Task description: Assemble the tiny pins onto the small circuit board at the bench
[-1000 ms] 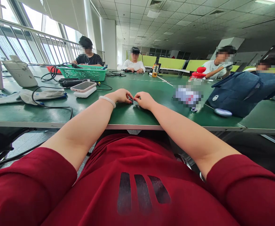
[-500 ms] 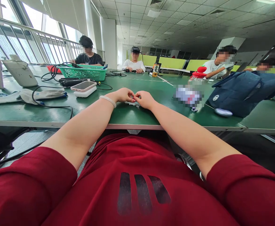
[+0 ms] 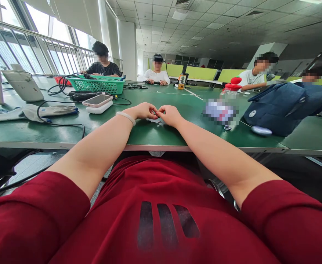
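My left hand point(image 3: 145, 110) and my right hand point(image 3: 169, 115) meet fingertip to fingertip just above the green table point(image 3: 152, 137), near its front edge. Both are closed in a pinch. Whatever lies between the fingertips is too small and too hidden to make out. Under the fingers, small shiny metallic bits point(image 3: 158, 121) rest on the tabletop; their kind cannot be told. A pale band point(image 3: 126, 116) circles my left wrist.
Left of my hands lie a phone on a white case point(image 3: 98, 102), work gloves point(image 3: 42, 111) and black cables. Behind stands a green basket point(image 3: 97, 85). To the right are a blurred pouch point(image 3: 220, 111), a red-lidded jar point(image 3: 231, 88) and a navy bag point(image 3: 279, 106). Several people sit around.
My hands stay together in nearly the same place, with only a very slight shift of the fingers. At the right, a seated person's arm has moved lower behind the bag.
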Action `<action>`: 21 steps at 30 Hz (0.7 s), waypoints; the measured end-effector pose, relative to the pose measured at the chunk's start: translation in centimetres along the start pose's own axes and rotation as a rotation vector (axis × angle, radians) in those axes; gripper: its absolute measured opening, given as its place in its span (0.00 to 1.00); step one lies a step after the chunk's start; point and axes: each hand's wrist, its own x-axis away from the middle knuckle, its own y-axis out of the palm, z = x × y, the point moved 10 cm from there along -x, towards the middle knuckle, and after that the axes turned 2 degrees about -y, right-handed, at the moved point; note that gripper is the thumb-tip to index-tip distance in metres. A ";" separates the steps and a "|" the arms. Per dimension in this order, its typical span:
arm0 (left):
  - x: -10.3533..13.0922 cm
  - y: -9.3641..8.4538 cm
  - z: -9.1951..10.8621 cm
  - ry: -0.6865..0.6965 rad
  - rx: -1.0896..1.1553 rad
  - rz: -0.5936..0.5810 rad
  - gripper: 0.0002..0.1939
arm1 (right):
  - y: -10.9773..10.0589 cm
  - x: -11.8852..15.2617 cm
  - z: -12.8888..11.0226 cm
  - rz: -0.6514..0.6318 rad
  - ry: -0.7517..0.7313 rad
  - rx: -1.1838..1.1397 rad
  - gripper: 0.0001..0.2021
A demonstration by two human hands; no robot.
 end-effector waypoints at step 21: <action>0.7 -1.3 -1.2 -0.154 -0.239 0.045 0.28 | 2.7 1.1 -4.6 -0.204 -0.307 0.195 0.11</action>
